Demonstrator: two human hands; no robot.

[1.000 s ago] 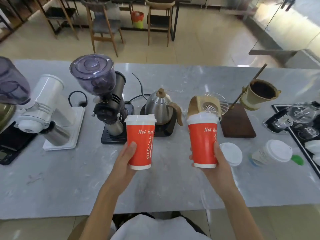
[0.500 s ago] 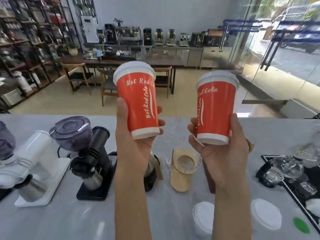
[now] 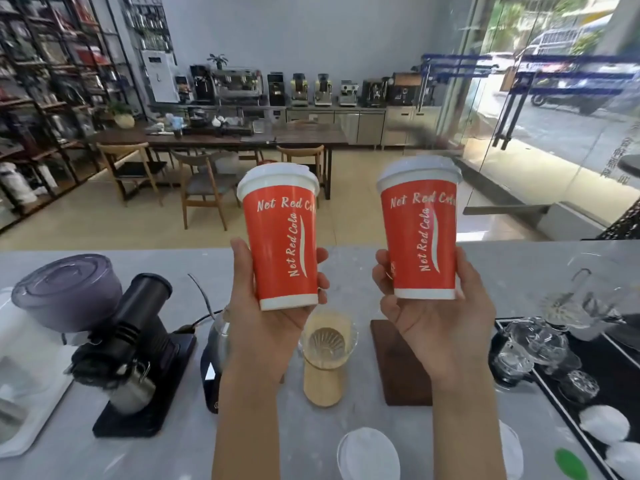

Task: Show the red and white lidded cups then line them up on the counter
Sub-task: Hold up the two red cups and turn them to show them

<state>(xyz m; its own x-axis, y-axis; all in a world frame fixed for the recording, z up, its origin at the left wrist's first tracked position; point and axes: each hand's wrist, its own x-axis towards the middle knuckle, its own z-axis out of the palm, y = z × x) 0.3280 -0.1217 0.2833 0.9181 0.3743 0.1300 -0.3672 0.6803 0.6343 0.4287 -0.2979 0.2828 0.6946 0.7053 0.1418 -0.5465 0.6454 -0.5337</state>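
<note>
I hold two red paper cups with white lids, both printed "Net Red Cola", upright in the air above the grey marble counter [image 3: 353, 441]. My left hand [image 3: 263, 320] grips the left cup [image 3: 282, 237] around its lower half, thumb on its left side. In my right hand [image 3: 436, 317] is the right cup [image 3: 420, 230], gripped near its base with its lettering turned toward me. The two cups are level with each other and about a cup's width apart.
On the counter below: a black coffee grinder [image 3: 128, 344] and a white grinder [image 3: 20, 351] at left, a kettle [image 3: 216, 355] behind my left wrist, a glass dripper with paper filter [image 3: 327, 344], a dark wooden board [image 3: 398, 368], a white lid [image 3: 369, 455], a black tray with glassware [image 3: 540, 348] at right.
Both cups have been lifted from just above the counter up in front of me and my head has tilted up. In the last half second the right cup turned, showing its full lettering.
</note>
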